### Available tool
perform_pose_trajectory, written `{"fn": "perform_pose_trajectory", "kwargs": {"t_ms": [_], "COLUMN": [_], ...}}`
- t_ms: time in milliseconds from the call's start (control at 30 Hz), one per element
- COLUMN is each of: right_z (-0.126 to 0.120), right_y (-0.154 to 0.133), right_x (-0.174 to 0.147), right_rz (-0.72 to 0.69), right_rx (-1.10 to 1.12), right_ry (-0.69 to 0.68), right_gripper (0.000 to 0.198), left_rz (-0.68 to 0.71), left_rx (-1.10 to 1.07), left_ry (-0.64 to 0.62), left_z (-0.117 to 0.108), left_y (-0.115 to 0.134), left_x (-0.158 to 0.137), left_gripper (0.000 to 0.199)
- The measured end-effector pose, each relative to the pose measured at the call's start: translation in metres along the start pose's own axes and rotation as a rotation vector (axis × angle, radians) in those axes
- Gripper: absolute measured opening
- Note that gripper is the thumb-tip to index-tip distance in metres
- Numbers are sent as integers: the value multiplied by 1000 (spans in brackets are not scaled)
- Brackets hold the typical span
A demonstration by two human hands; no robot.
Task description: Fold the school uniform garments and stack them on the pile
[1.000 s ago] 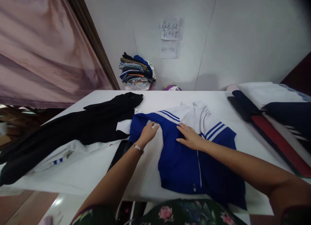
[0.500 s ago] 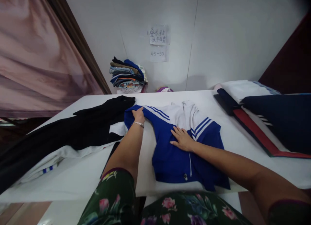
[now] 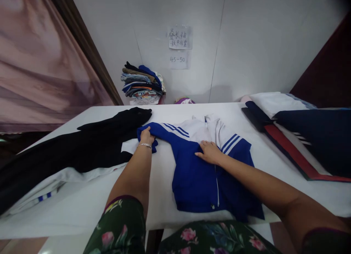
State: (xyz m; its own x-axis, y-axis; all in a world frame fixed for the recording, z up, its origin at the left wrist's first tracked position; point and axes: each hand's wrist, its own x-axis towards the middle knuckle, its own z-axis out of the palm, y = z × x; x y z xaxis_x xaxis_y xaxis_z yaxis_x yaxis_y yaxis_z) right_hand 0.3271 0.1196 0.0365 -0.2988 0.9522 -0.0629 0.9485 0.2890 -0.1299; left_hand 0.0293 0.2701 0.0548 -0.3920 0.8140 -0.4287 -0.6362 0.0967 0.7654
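A blue and white zip-up jacket with striped shoulders lies front up on the white table. My left hand is closed on the jacket's sleeve at the left, near its end. On the chest, by the zip, my right hand rests with its fingers stretched out, pressing on the cloth. The sleeve on the right is folded down along the jacket's side, partly under my right forearm.
Black clothing lies over a white striped garment on the left. Folded clothes are piled at the right. Beyond the table's far edge stands a stack of clothes by the wall, under paper signs.
My left hand has drawn the sleeve outward to the left and slightly toward me. My right hand has shifted only a little on the chest.
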Motion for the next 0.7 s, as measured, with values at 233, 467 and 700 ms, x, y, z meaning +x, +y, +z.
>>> {"fn": "perform_pose_trajectory", "kwargs": {"t_ms": [233, 467, 700], "right_z": [22, 4, -21], "right_y": [-7, 12, 46], "right_x": [11, 26, 14], "right_rz": [-20, 38, -32], "right_rx": [29, 586, 1187], "right_ry": [4, 55, 269], "right_gripper": [76, 77, 77], "left_rz": [34, 646, 861], "left_rx": [-42, 596, 1377], "left_ry": [-102, -548, -1172], "left_z": [19, 62, 51], "left_y": [14, -6, -79], "left_x": [-19, -99, -182], "left_gripper": [17, 27, 29]}}
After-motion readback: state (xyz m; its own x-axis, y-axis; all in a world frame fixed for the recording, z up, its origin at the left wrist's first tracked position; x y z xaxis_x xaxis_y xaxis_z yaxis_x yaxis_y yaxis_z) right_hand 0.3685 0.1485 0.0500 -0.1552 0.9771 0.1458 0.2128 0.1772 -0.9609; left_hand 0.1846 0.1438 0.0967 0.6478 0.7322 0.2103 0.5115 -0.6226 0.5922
